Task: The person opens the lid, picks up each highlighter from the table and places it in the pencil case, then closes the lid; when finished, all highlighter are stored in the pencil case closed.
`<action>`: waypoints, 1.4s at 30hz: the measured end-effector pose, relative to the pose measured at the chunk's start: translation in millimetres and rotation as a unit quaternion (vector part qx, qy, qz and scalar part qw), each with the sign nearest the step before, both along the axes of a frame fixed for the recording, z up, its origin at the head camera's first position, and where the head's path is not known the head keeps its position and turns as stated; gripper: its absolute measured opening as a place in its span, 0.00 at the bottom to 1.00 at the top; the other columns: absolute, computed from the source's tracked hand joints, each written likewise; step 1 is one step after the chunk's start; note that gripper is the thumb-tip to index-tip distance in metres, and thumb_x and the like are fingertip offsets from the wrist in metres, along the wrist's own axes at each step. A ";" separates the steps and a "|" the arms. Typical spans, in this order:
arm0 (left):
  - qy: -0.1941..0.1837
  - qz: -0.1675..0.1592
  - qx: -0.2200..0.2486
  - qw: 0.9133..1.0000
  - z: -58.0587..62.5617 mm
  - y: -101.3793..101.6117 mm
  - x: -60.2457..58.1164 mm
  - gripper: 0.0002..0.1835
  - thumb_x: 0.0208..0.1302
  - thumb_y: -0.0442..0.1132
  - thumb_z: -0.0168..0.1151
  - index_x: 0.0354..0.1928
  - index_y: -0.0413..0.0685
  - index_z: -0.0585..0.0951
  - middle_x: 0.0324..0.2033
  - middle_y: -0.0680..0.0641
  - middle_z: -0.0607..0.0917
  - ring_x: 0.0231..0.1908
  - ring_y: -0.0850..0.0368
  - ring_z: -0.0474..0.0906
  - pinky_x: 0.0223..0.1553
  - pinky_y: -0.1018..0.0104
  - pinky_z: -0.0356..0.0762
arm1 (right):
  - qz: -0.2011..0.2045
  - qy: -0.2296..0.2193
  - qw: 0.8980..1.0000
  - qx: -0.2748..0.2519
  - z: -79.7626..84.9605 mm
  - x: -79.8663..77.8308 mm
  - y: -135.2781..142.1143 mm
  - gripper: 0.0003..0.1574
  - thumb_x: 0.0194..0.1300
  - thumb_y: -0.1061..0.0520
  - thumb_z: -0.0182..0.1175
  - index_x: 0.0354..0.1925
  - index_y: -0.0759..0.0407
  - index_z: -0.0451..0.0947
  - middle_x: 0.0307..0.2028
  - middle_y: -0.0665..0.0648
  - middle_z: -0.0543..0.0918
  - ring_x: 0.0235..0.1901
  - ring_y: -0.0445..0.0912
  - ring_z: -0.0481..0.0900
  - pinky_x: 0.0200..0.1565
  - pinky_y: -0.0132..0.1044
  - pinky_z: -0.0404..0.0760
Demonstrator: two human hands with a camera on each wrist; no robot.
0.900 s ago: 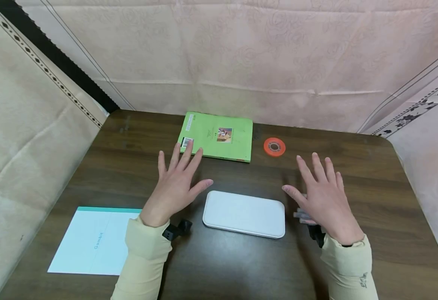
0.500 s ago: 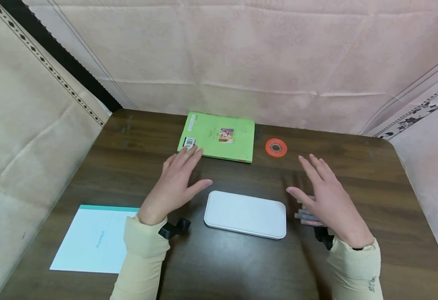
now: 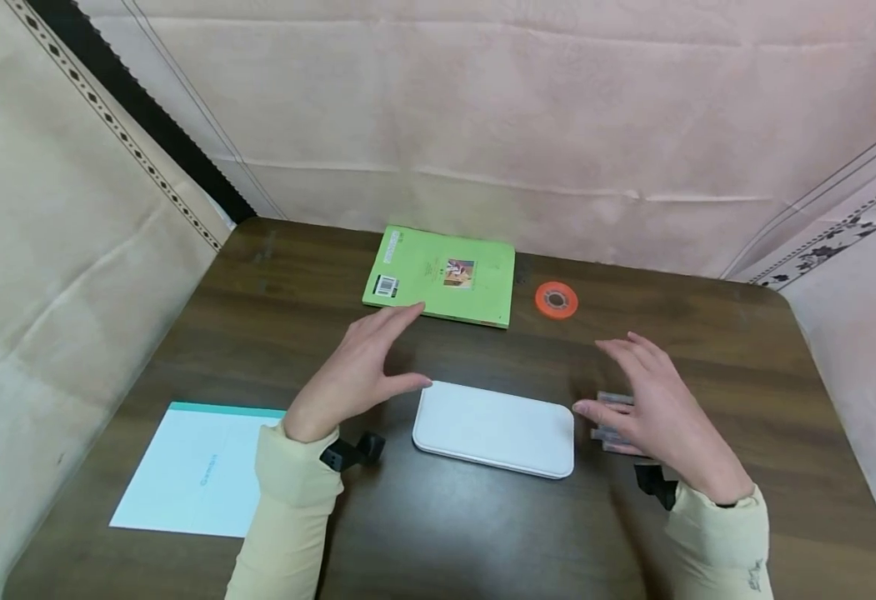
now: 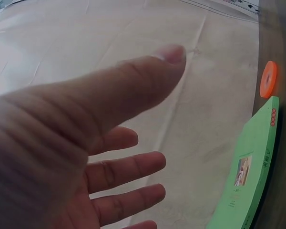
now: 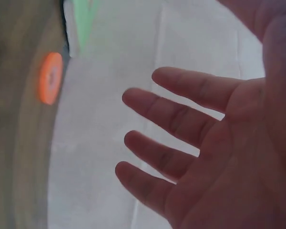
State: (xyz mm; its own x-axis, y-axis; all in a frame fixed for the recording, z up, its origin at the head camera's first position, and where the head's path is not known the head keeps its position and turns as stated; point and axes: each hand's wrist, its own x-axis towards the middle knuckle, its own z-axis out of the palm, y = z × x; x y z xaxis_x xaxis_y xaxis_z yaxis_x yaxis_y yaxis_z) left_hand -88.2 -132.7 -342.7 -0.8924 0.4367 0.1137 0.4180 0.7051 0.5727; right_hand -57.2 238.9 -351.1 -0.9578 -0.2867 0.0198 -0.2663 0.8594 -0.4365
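Observation:
A white flat rectangular case [image 3: 493,429] with rounded corners lies on the table between my two hands. My left hand [image 3: 358,371] hovers at its upper left, thumb near the case's corner and fingers loosely extended; the left wrist view shows nothing in it. My right hand [image 3: 663,408] is held off the case's right side, thumb apart from the fingers, palm facing inward, holding nothing. Partly hidden beside the right hand lie several slim pen-like sticks [image 3: 612,435], greyish and pinkish. Whether either hand touches anything, I cannot tell; both look raised above the tabletop.
A green book [image 3: 441,275] lies at the back of the table. To its right sits an orange disc [image 3: 556,300] with a grey centre. A pale blue notebook [image 3: 190,475] with a teal edge lies by the left sleeve. Cloth [image 3: 483,125] hangs behind the table.
Both hands have turned from spread, palms down, to palms facing more inward, with fingers closer together. The right hand has shifted slightly right and nearer me. The objects stay in place.

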 end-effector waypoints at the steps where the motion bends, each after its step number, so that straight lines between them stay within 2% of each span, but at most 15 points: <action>1: -0.001 0.001 0.002 1.000 0.9 0.1 -0.2 0.49 0.54 0.51 0.75 0.74 0.49 0.62 0.70 0.45 0.69 0.70 0.47 0.61 0.70 0.44 0.55 | 0.007 -0.001 1.000 0.004 -3.2 1.6 -0.2 0.56 0.55 0.31 0.68 0.69 0.60 0.64 0.67 0.65 0.68 0.73 0.63 0.52 0.63 0.67 0.60; 7: -0.005 0.006 0.003 1.000 6.1 0.1 0.1 0.49 0.54 0.50 0.75 0.75 0.49 0.61 0.70 0.45 0.68 0.70 0.45 0.60 0.70 0.43 0.57 | 0.049 0.001 0.997 0.054 -26.4 10.2 -4.2 0.59 0.47 0.27 0.70 0.64 0.65 0.70 0.61 0.65 0.75 0.69 0.64 0.59 0.63 0.63 0.64; 14: -0.010 0.005 0.003 1.000 8.9 0.5 1.7 0.49 0.54 0.50 0.75 0.75 0.49 0.61 0.70 0.44 0.68 0.70 0.44 0.61 0.70 0.42 0.56 | 0.080 0.018 0.992 0.100 -46.9 20.0 -12.0 0.63 0.41 0.25 0.72 0.63 0.64 0.71 0.58 0.63 0.77 0.65 0.62 0.64 0.63 0.59 0.67; 20: -0.025 -0.002 -0.013 1.000 9.9 0.2 3.6 0.47 0.54 0.49 0.75 0.74 0.48 0.62 0.70 0.44 0.68 0.70 0.44 0.62 0.69 0.41 0.57 | 0.095 0.020 0.988 0.118 -55.3 24.1 -17.9 0.66 0.38 0.26 0.74 0.65 0.65 0.70 0.59 0.63 0.77 0.65 0.62 0.65 0.64 0.58 0.66; 27: -0.053 -0.015 -0.021 0.998 6.8 1.1 7.6 0.47 0.54 0.48 0.75 0.74 0.48 0.63 0.69 0.44 0.69 0.69 0.45 0.65 0.67 0.41 0.62 | 0.084 0.007 0.989 0.122 -56.6 27.5 -19.3 0.65 0.38 0.27 0.75 0.65 0.63 0.70 0.60 0.63 0.76 0.65 0.61 0.66 0.63 0.59 0.66; 33: -0.096 -0.034 -0.026 0.994 -11.1 3.4 18.6 0.46 0.54 0.49 0.75 0.73 0.47 0.64 0.69 0.43 0.69 0.68 0.43 0.65 0.67 0.39 0.61 | 0.093 0.021 0.988 0.123 -58.3 29.3 -22.4 0.63 0.39 0.27 0.75 0.64 0.63 0.71 0.59 0.62 0.77 0.63 0.60 0.68 0.62 0.57 0.68; 37: -0.113 -0.034 -0.031 0.992 -31.5 4.6 26.0 0.47 0.53 0.49 0.76 0.72 0.45 0.65 0.68 0.42 0.70 0.68 0.42 0.64 0.67 0.38 0.59 | 0.099 0.029 0.987 0.121 -59.4 29.1 -24.0 0.62 0.39 0.27 0.75 0.63 0.63 0.72 0.58 0.61 0.78 0.62 0.59 0.69 0.62 0.56 0.69; 42: -0.140 -0.028 -0.019 0.990 -57.2 6.1 34.7 0.51 0.50 0.51 0.77 0.74 0.45 0.62 0.68 0.42 0.69 0.69 0.42 0.62 0.69 0.37 0.54 | 0.093 0.017 0.988 0.124 -59.2 28.6 -22.2 0.61 0.40 0.27 0.74 0.63 0.63 0.72 0.59 0.62 0.77 0.62 0.59 0.69 0.63 0.57 0.69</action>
State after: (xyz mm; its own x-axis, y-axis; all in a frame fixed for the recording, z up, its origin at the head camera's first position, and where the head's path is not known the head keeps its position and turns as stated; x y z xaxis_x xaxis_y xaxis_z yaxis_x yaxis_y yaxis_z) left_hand -53.5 -126.7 -399.9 -0.8613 0.4848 -0.1523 0.2851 0.7091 0.6449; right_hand -28.5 216.7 -410.3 -0.8877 -0.4585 -0.0416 -0.4413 0.8732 -0.2070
